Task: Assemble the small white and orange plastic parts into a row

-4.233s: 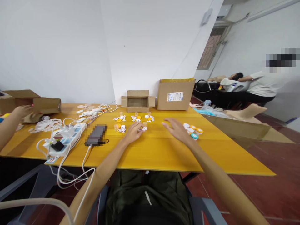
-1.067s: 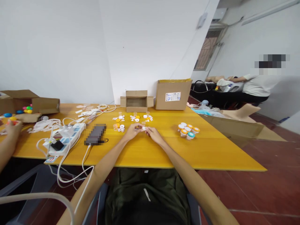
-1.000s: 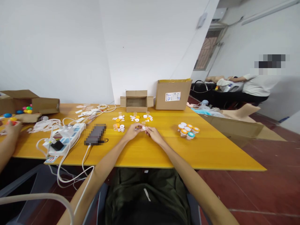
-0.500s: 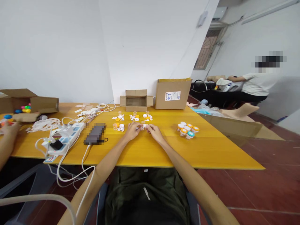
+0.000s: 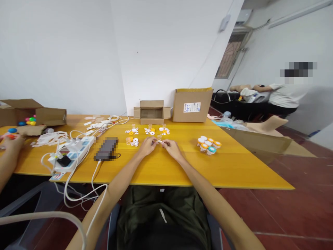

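Your left hand [image 5: 147, 146] and right hand [image 5: 170, 149] meet fingertip to fingertip just above the yellow table [image 5: 234, 166]. Both are pinching a small white part [image 5: 159, 141] between them, too small to make out in detail. Just behind it lie scattered white and orange pieces [image 5: 149, 131]. To your right stands a cluster of capped jars [image 5: 208, 145], and a power strip [image 5: 75, 152] lies well to your left.

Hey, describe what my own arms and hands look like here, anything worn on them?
Left arm and right arm are bare to the picture's edge, no sleeves showing. Left hand and right hand wear no gloves; no watch, band or ring is visible.
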The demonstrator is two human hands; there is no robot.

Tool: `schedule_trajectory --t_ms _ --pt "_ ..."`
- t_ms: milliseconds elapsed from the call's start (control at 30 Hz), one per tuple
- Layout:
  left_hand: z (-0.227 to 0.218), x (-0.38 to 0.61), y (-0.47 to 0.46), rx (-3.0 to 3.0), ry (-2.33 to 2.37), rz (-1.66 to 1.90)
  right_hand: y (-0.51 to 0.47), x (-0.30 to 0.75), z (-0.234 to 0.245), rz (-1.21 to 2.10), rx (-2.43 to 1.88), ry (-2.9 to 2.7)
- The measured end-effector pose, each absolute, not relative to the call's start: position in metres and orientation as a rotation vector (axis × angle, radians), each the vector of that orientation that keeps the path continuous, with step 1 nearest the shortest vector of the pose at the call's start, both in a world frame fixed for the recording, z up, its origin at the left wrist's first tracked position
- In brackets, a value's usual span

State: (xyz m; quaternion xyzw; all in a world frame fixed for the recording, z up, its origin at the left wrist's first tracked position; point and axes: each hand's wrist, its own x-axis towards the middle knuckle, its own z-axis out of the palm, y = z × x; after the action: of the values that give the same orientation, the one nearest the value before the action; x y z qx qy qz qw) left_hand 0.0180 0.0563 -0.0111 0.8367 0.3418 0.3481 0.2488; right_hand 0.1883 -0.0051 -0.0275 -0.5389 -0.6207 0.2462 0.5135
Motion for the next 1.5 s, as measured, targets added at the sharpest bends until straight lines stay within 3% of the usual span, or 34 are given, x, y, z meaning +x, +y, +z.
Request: schedule_trajectory --t_ms 567,933,1500 --pt "-0.002 0.017 0.048 2.157 0.74 0.995 -0.009 0.186 -0.026 0.454 -1.319 -1.517" --pt "0.002 0.016 0.051 2.087 0.753 1.053 -0.008 0.184 -0.025 0.634 -1.187 -1.517" --pt "0.002 0.016 0.049 2.092 0.717 0.971 -0.005 0.189 -0.029 0.604 -1.334 -1.588"
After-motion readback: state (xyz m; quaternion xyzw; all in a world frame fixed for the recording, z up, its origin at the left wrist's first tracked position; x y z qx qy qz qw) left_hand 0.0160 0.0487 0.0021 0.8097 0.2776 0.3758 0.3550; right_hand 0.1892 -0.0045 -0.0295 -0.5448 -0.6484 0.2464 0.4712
